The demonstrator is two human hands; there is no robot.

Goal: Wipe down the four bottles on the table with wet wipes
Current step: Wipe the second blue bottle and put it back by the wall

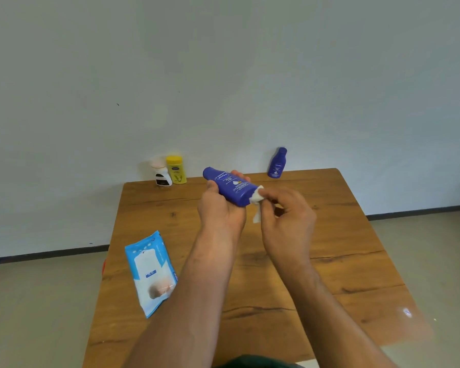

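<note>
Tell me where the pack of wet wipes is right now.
Head view: the pack of wet wipes lies flat on the table's left side, nearer the person than the left hand.

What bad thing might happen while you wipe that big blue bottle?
Only the left hand grips the big blue bottle, tilted in the air. Wetted by the wipe that the right hand pinches, it might slip and drop onto the table. The wipes pack lies at the table's left edge, so an arm could nudge it off.
</note>
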